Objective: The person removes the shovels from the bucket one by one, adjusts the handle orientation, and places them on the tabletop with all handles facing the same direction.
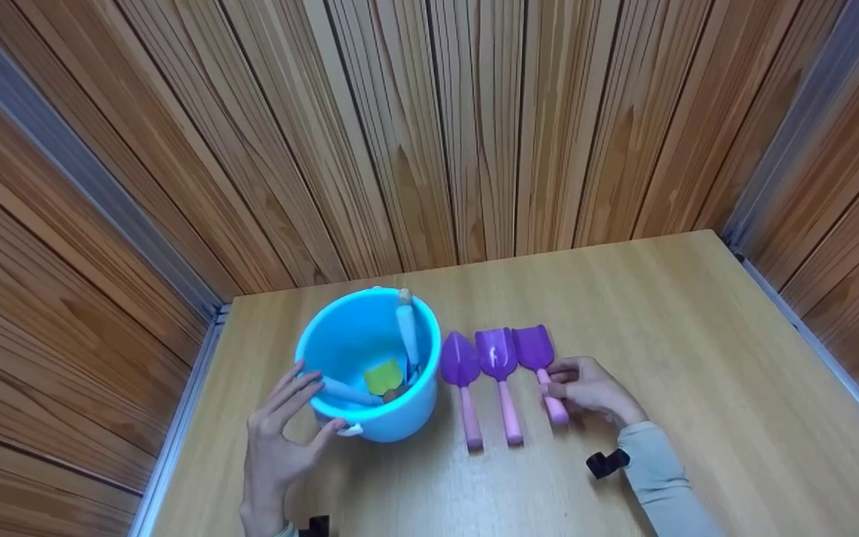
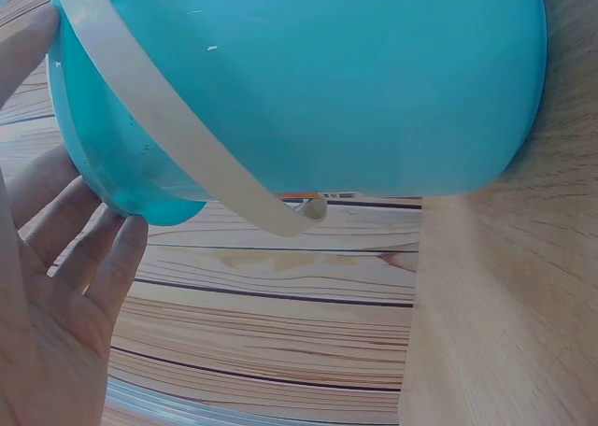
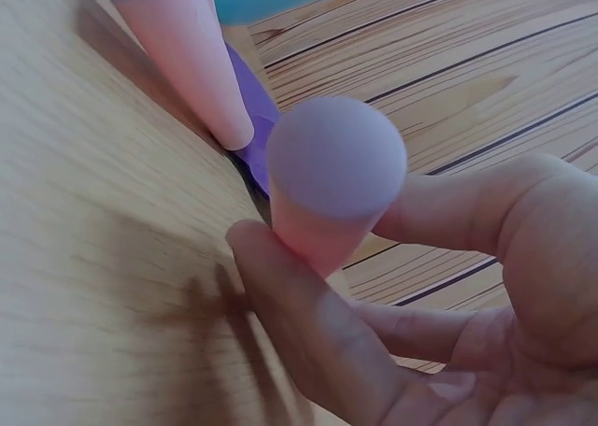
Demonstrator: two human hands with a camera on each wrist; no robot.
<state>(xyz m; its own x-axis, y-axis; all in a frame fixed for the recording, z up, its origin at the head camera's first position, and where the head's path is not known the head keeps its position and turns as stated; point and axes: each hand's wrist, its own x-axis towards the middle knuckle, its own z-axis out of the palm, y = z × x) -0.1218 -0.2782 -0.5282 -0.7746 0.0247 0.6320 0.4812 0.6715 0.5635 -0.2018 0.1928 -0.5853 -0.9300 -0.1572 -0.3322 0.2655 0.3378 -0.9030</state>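
My left hand (image 1: 280,447) rests on the near left rim of a light-blue bucket (image 1: 407,418), fingers and thumb spread along the edge. Inside the bucket lie blue-handled tools (image 1: 407,328) and a lime-green piece (image 1: 383,377), partly covered. My right hand (image 1: 595,388) pinches the pink handle of a purple square-bladed toy shovel (image 1: 535,347), the rightmost of three tools side by side. The handle's round end (image 3: 336,160) points at the right wrist camera. Left of it are a scoop (image 1: 496,352) and a pointed trowel (image 1: 461,361), also purple with pink handles.
The bucket's white carrying handle (image 2: 159,99) hangs down its side in the left wrist view. All stands on a light wooden table (image 1: 698,335), with wood-plank walls (image 1: 429,149) behind and at both sides. Metal rails (image 1: 176,440) edge the table.
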